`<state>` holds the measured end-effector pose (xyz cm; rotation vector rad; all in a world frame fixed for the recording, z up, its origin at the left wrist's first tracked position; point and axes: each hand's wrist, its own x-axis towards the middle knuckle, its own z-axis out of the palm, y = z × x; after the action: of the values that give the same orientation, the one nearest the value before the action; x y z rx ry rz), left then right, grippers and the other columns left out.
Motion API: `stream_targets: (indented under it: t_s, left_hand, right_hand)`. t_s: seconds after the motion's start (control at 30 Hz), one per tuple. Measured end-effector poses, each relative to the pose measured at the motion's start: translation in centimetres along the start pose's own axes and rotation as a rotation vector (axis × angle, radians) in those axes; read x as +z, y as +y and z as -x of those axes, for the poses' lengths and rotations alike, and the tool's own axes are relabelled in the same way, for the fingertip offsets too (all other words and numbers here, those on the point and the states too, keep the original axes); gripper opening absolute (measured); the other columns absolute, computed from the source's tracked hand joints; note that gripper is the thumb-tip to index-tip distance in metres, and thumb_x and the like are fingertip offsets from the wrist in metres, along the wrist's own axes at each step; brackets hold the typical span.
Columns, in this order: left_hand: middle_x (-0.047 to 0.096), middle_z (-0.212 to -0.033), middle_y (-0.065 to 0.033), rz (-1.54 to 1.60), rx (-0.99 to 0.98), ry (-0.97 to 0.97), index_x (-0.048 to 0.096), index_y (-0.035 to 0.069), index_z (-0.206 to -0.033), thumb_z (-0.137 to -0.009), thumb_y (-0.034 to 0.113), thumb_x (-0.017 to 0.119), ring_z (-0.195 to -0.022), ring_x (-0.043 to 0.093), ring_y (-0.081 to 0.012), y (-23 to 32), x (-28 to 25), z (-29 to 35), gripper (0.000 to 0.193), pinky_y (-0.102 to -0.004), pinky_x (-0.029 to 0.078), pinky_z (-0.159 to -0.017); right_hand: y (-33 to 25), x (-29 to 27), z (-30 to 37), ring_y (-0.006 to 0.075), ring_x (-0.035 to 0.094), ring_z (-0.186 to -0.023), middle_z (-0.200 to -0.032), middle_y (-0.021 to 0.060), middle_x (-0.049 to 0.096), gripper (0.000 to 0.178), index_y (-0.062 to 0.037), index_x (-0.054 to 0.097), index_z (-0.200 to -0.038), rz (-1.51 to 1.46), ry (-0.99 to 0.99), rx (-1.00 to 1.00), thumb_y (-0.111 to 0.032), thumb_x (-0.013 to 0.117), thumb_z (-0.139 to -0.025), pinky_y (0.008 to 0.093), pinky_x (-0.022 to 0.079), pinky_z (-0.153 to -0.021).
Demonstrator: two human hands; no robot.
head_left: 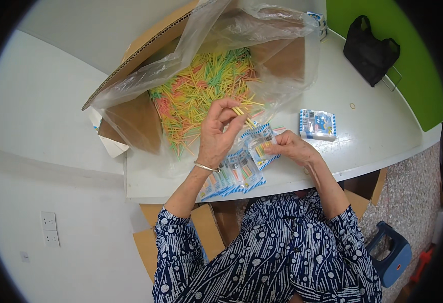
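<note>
Left hand (220, 132) at frame centre, grip pinching a few yellow sticks (242, 112) between thumb and fingertips. Right hand (293, 147) just right of it, grip pinched on a small clear packet (260, 143) with blue striped edges. More packets (234, 177) fanned on the white desk (373, 131) below. Cardboard box (145, 48) with plastic liner, full of coloured sticks (201, 91), upper centre. Filled packet (317, 124) right; black bag (370, 50) upper right.
</note>
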<state>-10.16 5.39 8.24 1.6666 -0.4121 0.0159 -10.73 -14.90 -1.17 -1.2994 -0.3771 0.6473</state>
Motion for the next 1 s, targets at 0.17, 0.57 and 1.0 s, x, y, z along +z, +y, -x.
stream_targets:
  t_s: [0.17, 0.57, 1.0]
  left_hand:
    - [0.064, -0.088, -0.0034, -0.102, -0.017, -0.041, 0.048, 0.002, -0.109, -0.085, -0.001, 0.06, -0.081, 0.057, -0.006, -0.4, 0.4, 0.4, 0.027, -0.0199, 0.045, -0.074]
    - [0.06, -0.094, -0.0069, -0.687, 0.318, -0.195, 0.06, -0.002, -0.103, -0.084, 0.013, 0.064, -0.092, 0.054, -0.0098, -2.2, 0.5, 1.1, 0.025, -0.0237, 0.044, -0.079]
    - [0.059, -0.087, 0.0012, -0.37, -0.301, -0.237, 0.06, 0.003, -0.097, -0.084, 0.013, 0.066, -0.078, 0.052, -0.0048, -0.1, -5.6, 5.4, 0.018, -0.0207, 0.043, -0.069]
  right_hand:
    - [-0.3, 0.4, 0.1, 0.0038, 0.055, -0.074, -0.08, 0.0015, 0.066, 0.027, 0.0022, 0.07, -0.091, -0.092, 0.021, 0.007, -0.023, 0.069, -0.082, 0.0182, 0.042, -0.067]
    - [1.0, 0.7, -0.1, 0.001, 0.05, -0.069, -0.077, -0.0018, 0.063, 0.025, 0.0018, 0.069, -0.09, -0.071, -0.005, -0.002, -0.022, 0.069, -0.082, 0.017, 0.037, -0.059]
    - [-2.1, 2.0, 1.0, 0.0227, 0.056, -0.078, -0.086, 0.0127, 0.062, 0.029, 0.0026, 0.062, -0.091, 0.569, 0.415, -0.182, -0.022, 0.068, -0.077, 0.0339, 0.045, -0.074]
